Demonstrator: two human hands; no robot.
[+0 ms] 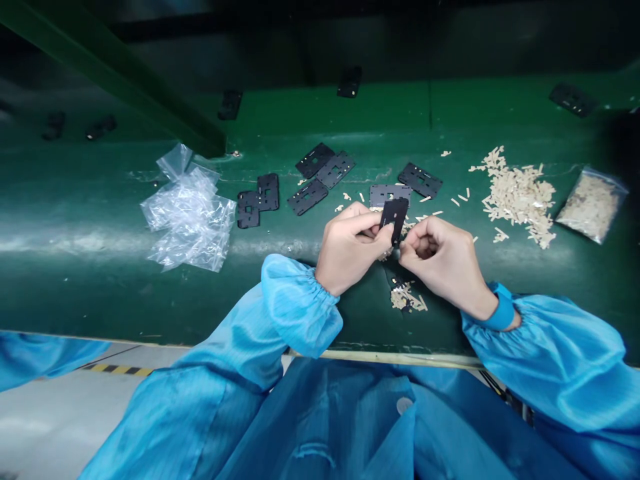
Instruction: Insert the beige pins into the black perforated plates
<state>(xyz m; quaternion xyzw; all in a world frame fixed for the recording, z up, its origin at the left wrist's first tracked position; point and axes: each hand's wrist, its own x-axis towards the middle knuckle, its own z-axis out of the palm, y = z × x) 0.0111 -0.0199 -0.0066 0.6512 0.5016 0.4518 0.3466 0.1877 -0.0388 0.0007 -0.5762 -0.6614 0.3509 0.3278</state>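
My left hand (pixel 350 247) pinches a small black flat plate (pixel 394 217) with cut-outs, held upright just above the green belt (pixel 100 227). My right hand (pixel 443 257) is closed beside it, fingertips pressed against the plate's lower edge; whatever small piece they hold is hidden. Under my hands lies a small heap of beige pieces (pixel 407 297). Both arms wear blue sleeves.
Several more black plates (pixel 320 175) lie on the belt beyond my hands, with others further back (pixel 573 99). A big pile of beige pieces (pixel 520 197) and a filled bag (pixel 593 203) sit right. Crumpled clear bags (pixel 190 213) lie left. A green beam (pixel 115 73) crosses the upper left.
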